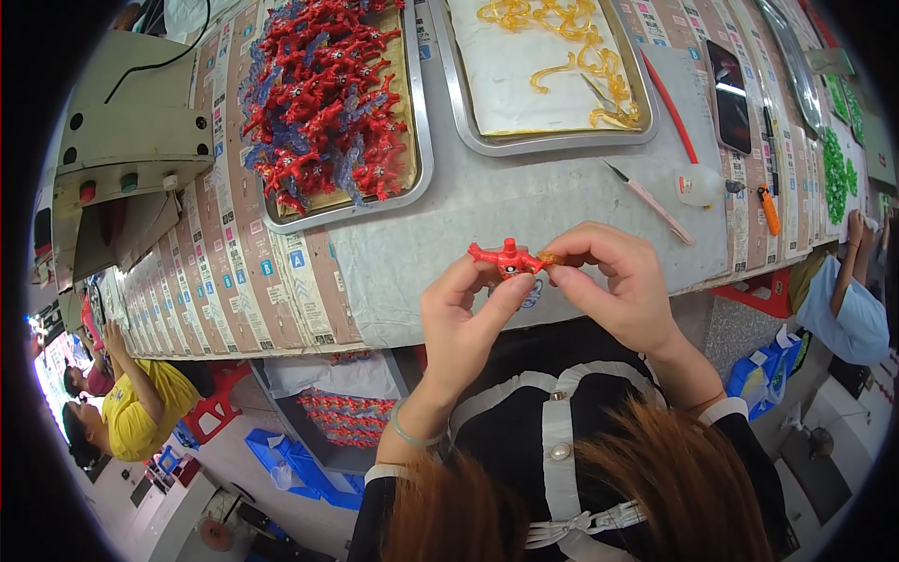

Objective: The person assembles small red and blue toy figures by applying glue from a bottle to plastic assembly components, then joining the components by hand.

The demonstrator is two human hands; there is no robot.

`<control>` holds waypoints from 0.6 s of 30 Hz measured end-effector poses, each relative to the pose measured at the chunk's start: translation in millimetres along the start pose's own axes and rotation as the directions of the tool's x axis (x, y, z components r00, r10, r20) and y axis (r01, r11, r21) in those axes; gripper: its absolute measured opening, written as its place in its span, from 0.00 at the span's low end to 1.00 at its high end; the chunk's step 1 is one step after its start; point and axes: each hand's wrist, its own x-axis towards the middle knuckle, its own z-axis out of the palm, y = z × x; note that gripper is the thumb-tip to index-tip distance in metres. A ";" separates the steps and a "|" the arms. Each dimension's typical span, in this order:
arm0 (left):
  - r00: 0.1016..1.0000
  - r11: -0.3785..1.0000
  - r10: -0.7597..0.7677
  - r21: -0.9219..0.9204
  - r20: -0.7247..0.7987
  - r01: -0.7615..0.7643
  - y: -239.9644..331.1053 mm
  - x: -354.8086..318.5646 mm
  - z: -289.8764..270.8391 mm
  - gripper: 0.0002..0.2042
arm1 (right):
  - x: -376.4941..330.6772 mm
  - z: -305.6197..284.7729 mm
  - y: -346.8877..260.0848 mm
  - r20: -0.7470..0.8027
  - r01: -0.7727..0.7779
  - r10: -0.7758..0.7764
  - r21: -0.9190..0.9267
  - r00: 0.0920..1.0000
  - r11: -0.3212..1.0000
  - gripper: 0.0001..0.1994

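Just past the table's near edge I hold a small red toy figure (pixel 510 259) with outstretched arms. My left hand (pixel 468 314) is closed on its body, thumb in front and fingers behind. Pinched in my right hand (pixel 613 281) is a small yellow translucent plastic piece (pixel 547 258), touching the end of the figure's right-side arm. Whether the two are joined, I cannot tell. Ahead of my hands, a metal tray (pixel 487 140) carries more yellow translucent pieces (pixel 599 66) on white paper. To its left stands another metal tray (pixel 423 159), heaped with red figures (pixel 328 103) bearing bluish translucent parts.
A craft knife (pixel 651 203), a small clear bottle (pixel 695 185), a red rod (pixel 670 108), a phone (pixel 729 94) and an orange-handled tool (pixel 769 211) lie to the right. A grey machine (pixel 131 140) stands left. Below the table, a crate (pixel 328 450) holds red parts. Other people sit at both sides.
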 end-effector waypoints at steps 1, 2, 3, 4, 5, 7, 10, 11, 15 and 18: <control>1.000 1.000 -0.002 -0.002 0.001 0.002 0.7 -1.1 1.9 0.07 | -0.2 0.1 1.9 0.006 0.063 -0.063 -0.119 0.998 0.991 0.06; 0.999 0.995 -0.041 -0.092 -0.023 0.038 1.5 -2.2 4.5 0.07 | -1.2 2.1 3.7 0.006 0.061 -0.061 -0.120 0.998 0.991 0.06; 0.996 0.981 -0.080 -0.182 -0.043 0.071 1.9 -2.1 6.9 0.07 | -1.6 5.3 5.6 -0.058 0.016 -0.017 -0.027 0.998 1.000 0.05; 0.996 0.981 -0.079 -0.183 -0.042 0.070 0.3 -1.3 9.0 0.07 | -2.1 8.5 7.6 -0.116 -0.024 0.032 0.070 0.993 0.997 0.05; 0.992 0.957 -0.112 -0.273 -0.052 0.094 -2.5 0.1 10.8 0.07 | -3.2 11.6 10.1 -0.116 -0.024 0.031 0.069 0.993 0.997 0.05; 0.987 0.926 -0.145 -0.360 -0.066 0.112 -6.8 2.3 9.5 0.07 | -4.1 17.8 15.1 -0.282 0.054 -0.046 0.022 0.958 0.998 0.04; 0.982 0.906 -0.188 -0.386 -0.003 0.172 -8.4 4.6 7.0 0.06 | -2.4 21.1 16.3 -0.316 0.173 -0.199 -0.111 0.928 0.979 0.04; 0.982 0.921 -0.189 -0.347 -0.008 0.175 -6.7 5.0 6.9 0.06 | -2.3 22.1 16.9 -0.314 0.172 -0.199 -0.111 0.928 0.979 0.04; 0.988 0.974 -0.128 -0.200 -0.088 0.109 -2.8 3.3 11.1 0.06 | -1.9 24.2 19.5 -0.339 0.163 -0.205 -0.147 0.918 0.976 0.03; 0.993 0.998 -0.026 -0.066 -0.117 0.018 -5.0 1.6 11.0 0.06 | -2.8 22.7 19.1 -0.314 0.179 -0.246 -0.227 0.917 0.957 0.03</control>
